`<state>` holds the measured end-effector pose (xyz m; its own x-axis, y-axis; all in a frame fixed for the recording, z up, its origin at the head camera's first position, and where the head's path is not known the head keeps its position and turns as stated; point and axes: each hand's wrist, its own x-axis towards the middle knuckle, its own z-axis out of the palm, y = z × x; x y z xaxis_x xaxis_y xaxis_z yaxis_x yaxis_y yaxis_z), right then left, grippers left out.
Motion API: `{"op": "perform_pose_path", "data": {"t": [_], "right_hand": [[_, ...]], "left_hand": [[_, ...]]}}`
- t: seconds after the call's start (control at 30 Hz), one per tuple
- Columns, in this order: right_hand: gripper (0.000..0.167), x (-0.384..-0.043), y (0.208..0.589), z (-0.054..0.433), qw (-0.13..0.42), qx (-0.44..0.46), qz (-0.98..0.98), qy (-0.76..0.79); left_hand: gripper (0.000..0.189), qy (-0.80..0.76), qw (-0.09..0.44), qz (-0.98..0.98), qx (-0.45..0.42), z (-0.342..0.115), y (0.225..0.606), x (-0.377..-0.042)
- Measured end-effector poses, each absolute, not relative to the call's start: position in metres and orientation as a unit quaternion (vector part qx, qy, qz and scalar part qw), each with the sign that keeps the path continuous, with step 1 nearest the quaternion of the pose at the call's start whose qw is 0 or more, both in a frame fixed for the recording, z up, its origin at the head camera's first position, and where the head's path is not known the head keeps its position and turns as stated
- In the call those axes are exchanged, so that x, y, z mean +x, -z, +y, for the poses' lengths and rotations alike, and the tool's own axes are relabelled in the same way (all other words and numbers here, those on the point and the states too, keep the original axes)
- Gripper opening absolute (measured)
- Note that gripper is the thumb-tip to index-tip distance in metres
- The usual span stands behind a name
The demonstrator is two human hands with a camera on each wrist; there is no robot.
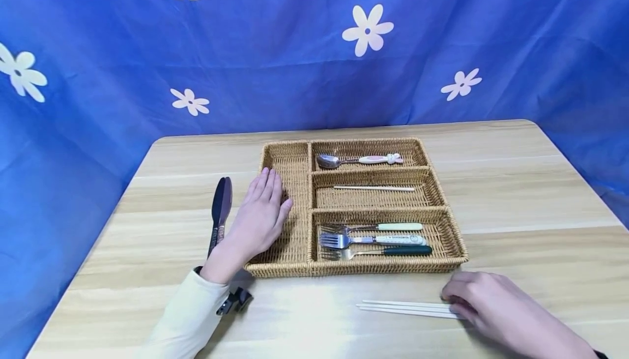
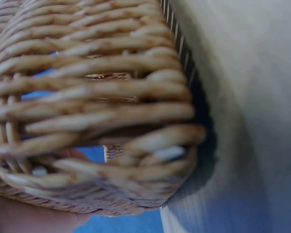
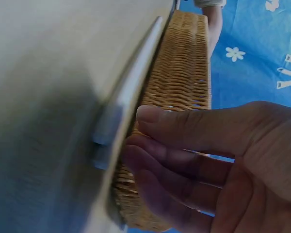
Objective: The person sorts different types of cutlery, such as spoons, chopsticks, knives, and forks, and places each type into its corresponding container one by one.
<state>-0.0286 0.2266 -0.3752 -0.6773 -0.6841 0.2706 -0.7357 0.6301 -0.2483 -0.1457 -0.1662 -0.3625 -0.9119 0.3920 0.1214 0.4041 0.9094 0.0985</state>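
My left hand (image 1: 257, 217) lies over the left rim of a wicker cutlery tray (image 1: 290, 154), its fingers extended into the long left compartment. Low at the right front, my right hand (image 1: 496, 304) is at the near ends of several white chopsticks (image 1: 403, 308) lying on the table. In the right wrist view, the right thumb and loosely bent fingers (image 3: 150, 114) stand apart, with the chopsticks (image 3: 131, 82) just beyond their tips. One chopstick (image 1: 373, 188) lies in the tray's middle compartment.
A spoon (image 1: 375, 159) lies in the back compartment and three forks (image 1: 400, 240) in the front one. Two dark knives (image 1: 222, 206) rest on the wooden table (image 1: 530, 195) left of the tray. A blue flowered cloth (image 1: 280, 53) hangs behind the table.
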Motion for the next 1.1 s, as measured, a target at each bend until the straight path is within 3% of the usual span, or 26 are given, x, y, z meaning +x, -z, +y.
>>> {"op": "perform_pose_path", "data": {"t": [0.53, 1.1], "right_hand": [[0.031, -0.029, 0.387, 0.233, 0.098, 0.349, -0.921, -0.145], [0.037, -0.029, 0.391, 0.243, 0.075, 0.318, -0.933, -0.148]], "left_hand": [[0.063, 0.065, 0.053, -0.975, -0.208, -0.164, 0.361, -0.146], [0.066, 0.052, 0.044, -0.976, -0.206, -0.166, 0.361, -0.146]]}}
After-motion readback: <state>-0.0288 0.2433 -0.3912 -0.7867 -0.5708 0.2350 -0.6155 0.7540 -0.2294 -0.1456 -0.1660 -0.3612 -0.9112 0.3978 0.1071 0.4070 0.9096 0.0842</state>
